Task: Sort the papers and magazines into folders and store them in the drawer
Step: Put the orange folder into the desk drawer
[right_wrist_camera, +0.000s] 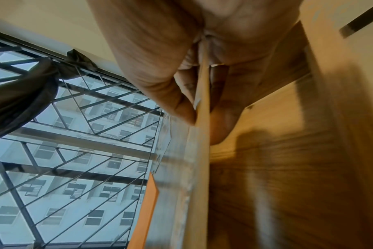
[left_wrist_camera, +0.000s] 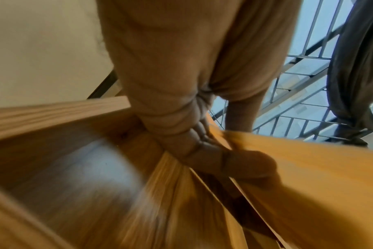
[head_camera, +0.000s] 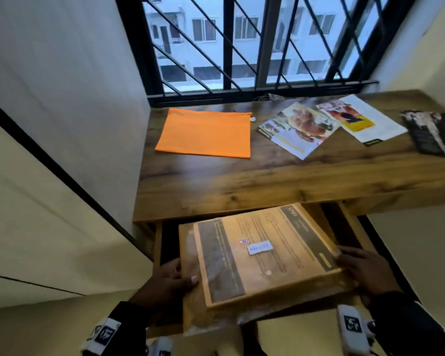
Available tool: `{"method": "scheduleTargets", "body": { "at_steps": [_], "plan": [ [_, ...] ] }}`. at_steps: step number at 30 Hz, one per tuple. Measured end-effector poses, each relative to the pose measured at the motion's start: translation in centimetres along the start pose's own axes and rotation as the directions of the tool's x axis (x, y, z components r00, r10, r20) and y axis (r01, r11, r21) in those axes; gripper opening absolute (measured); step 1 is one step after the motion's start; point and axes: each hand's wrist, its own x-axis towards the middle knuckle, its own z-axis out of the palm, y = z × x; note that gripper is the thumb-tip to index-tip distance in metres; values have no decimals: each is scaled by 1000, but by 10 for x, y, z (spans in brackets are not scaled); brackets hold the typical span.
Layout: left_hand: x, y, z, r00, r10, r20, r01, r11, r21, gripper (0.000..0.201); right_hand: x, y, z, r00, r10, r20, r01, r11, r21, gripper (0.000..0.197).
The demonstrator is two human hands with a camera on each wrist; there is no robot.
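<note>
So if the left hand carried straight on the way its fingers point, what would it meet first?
The left hand points rightward across the open drawer, and it already grips the folder by its left edge. Going on, it would push that folder toward the right hand; depth is unclear.

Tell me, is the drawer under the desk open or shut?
Open. The drawer is pulled out from under the desk, and both hands hold a filled folder over it.
</note>
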Motion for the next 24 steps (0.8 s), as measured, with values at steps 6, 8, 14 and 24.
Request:
{"method": "scheduleTargets", "body": {
  "at_steps": [6,8,14,24],
  "plan": [
    [13,-7,8,994,-42,-98,57,987,151,34,10,34,-3,996,51,-70,-50,999,6,18],
    [27,-6,6,991,-35,-126,61,976,211,36,31,38,0,996,65,-62,-66,998,-11,25],
    [76,4,1,982,-21,-189,122,834,539,81,89,31,17,998,58,26,-48,954,-295,43],
    [99,1,9,932,-40,-359,346,386,855,76,117,35,31,984,84,156,61,665,-744,42]
  ]
}}
